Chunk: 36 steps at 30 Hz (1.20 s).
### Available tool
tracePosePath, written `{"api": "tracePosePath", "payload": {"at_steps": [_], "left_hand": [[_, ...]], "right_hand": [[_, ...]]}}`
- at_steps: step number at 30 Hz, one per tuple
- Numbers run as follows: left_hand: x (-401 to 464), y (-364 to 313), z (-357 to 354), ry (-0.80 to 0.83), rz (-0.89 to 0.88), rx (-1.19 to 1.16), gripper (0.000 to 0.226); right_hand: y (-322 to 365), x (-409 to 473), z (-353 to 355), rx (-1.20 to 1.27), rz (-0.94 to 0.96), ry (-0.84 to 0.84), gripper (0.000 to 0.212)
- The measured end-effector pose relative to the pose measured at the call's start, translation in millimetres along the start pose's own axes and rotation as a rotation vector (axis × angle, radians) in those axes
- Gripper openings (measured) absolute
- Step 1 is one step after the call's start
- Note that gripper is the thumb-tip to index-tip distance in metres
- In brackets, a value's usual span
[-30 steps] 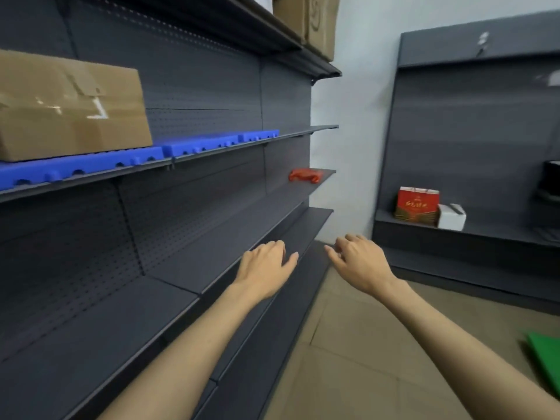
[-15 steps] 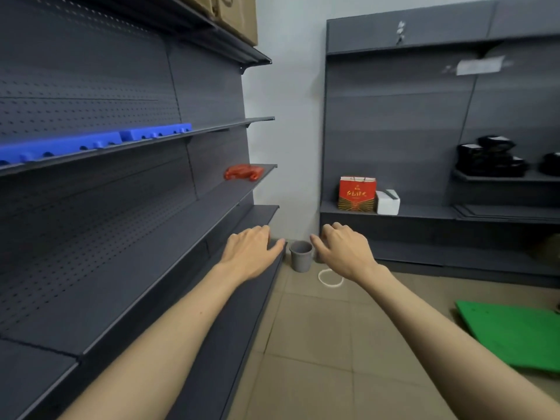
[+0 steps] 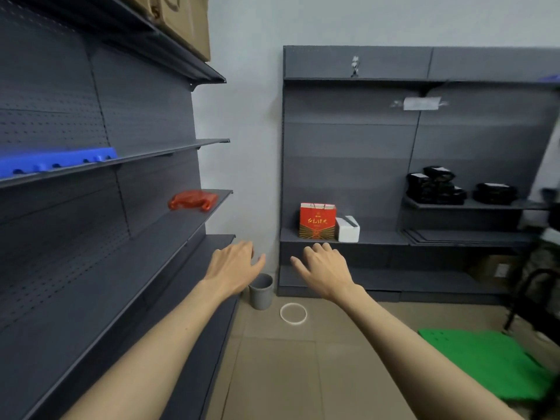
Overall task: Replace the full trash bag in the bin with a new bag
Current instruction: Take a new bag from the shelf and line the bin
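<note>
Where half a second ago it showed small between the hands, the grey cylindrical bin [image 3: 261, 291] now looms nearer, standing on the tiled floor [image 3: 291, 374] in the corner, just beside a thin white ring [image 3: 293, 313]. Left hand [image 3: 233, 268] and right hand [image 3: 325, 272] hover outstretched, fingers loosely spread, each grip apart and empty. Matte perforated grey shelving [image 3: 91, 268] flanks the left.
</note>
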<state>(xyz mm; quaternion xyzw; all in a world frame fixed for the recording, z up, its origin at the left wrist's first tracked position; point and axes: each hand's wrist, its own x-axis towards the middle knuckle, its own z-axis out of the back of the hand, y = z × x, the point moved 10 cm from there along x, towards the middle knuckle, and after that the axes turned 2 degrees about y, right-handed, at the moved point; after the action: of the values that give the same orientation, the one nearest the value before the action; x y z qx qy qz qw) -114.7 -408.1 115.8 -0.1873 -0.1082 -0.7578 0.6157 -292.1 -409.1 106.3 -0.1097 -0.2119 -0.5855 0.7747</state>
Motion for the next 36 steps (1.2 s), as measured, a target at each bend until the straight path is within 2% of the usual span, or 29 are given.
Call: {"api": "tracePosePath", "payload": {"at_steps": [6,13,22,29,36], "left_hand": [[98.9,37.9,-27.0,-0.062,-0.056,-0.020,0.038],[188.1,64.1,-89.3,-0.039,-0.122,-0.002,0.036],[327.3,106.9,-173.9,-0.007,-0.052,0.014,0.040],[442.0,137.7,-199.6,-0.076,0.040,0.025,0.039],[519.4,194.0,-232.6,-0.060,0.098,0.065,0.037]], "right_hand": [[-11.1,96.7,-36.4,0.002,-0.033,-0.011,0.049],[-29.5,182.6,-88.9,0.006,-0.044,-0.030,0.046],[-77.2,317.1,-171.6,0.038,0.013,-0.021,0.047],[-108.9,447.2,-222.8,0.080,0.086,-0.012,0.048],[-109.5,548.3,-286.0,0.110,0.135,0.013,0.050]]}}
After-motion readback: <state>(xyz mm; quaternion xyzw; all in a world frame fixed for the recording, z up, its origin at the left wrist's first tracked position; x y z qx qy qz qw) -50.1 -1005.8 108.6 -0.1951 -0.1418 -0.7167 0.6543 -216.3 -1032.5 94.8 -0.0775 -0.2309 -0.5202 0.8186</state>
